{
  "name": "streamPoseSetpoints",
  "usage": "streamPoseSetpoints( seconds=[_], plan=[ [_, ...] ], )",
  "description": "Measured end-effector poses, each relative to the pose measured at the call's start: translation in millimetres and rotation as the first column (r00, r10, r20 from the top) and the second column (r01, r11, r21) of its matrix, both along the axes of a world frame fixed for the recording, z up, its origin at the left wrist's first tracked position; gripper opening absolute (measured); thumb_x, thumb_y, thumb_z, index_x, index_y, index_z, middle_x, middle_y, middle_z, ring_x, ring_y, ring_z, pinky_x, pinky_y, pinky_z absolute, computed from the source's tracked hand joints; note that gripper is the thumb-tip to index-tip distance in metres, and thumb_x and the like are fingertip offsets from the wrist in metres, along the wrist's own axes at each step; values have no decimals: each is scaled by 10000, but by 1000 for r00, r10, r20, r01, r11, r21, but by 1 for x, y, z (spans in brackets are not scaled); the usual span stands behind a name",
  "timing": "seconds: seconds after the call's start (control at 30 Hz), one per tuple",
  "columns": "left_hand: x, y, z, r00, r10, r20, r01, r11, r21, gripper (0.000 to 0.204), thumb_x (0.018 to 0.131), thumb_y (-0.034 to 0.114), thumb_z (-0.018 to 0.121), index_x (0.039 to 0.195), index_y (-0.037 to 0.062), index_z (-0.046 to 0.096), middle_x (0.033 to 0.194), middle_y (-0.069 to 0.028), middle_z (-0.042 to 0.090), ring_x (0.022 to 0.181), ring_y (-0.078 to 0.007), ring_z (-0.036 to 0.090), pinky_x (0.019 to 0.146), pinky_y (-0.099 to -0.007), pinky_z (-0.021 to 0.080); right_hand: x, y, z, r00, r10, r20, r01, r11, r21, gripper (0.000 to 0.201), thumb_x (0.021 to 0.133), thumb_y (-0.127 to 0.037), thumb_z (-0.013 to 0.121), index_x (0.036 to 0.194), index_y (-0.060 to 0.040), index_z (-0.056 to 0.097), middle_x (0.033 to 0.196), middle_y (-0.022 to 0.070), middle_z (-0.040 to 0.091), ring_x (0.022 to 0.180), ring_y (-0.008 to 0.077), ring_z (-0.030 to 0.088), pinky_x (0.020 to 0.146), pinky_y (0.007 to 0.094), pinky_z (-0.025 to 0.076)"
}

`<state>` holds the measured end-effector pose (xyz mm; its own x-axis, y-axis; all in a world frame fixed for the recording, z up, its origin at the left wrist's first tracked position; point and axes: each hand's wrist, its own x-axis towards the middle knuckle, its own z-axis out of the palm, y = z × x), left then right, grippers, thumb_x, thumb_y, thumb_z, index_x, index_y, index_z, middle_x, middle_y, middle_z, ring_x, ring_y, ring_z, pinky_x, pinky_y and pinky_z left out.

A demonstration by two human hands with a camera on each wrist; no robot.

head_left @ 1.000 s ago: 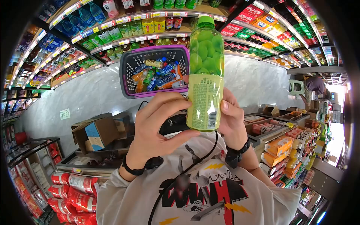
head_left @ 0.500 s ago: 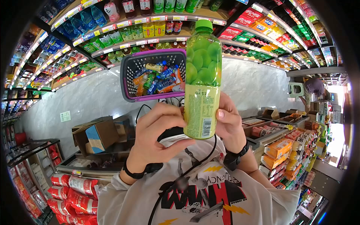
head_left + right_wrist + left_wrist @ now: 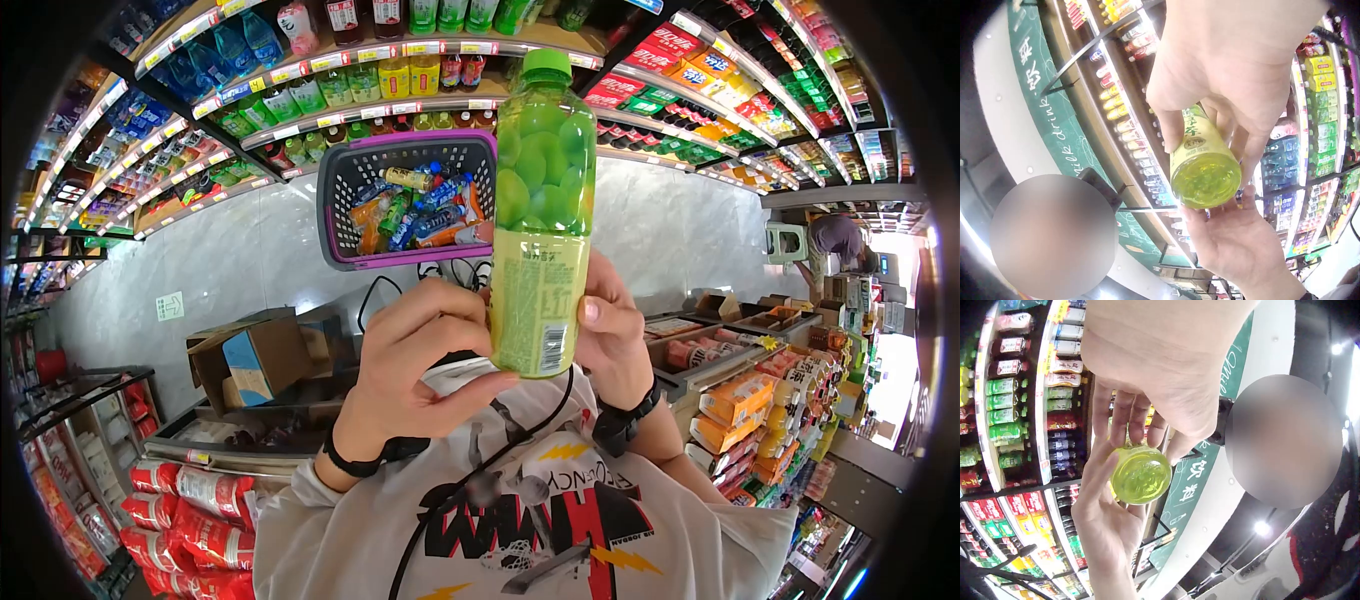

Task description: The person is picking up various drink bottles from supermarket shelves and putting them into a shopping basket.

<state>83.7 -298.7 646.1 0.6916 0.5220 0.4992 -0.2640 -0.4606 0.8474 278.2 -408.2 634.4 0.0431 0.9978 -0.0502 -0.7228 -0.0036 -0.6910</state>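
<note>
A green-capped bottle (image 3: 542, 270) with green fruit pictured above a pale label stands upright in the head view, its barcode low on the near side. The right hand (image 3: 612, 335) grips it from the right, thumb on its edge. Curled fingers of the left hand (image 3: 415, 355) touch its lower left side, with the thumb by the base. The bottle's yellow-green base (image 3: 1141, 476) faces the left wrist view, between the left hand (image 3: 1154, 375) and right hand (image 3: 1107, 531). In the right wrist view the right hand (image 3: 1229, 75) holds the bottle (image 3: 1204, 165) above the left hand (image 3: 1241, 244).
A purple-rimmed basket (image 3: 407, 262) holding several packages and bottles lies beyond the hands. Drink shelves (image 3: 400, 105) curve behind it. Cardboard boxes (image 3: 265, 355) and red bags (image 3: 205, 535) are at the left; a counter with orange packages (image 3: 740, 392) is at the right. A person (image 3: 838, 235) is farther off.
The bottle has moved slightly down and left with both hands, and its label has turned a little. Both hands have stayed at the bottle.
</note>
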Motion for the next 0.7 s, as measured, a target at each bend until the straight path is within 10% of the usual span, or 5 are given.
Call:
streamPoseSetpoints(
  seconds=[0.7],
  plan=[
    [0, 1, -3, 999, -36, 6, 36, 999, 25, 364, 651, 163, 911, 905, 50, 676, 928, -95, 637, 783, -231, 605, 683, -329, 475, 4, 1, -8, 997, 56, -47, -55, 998, 19, 834, 852, -218, 734, 1513, 74, 318, 1482, 232, 488, 1337, 297, 532, 1107, 446, 437]
  ],
)
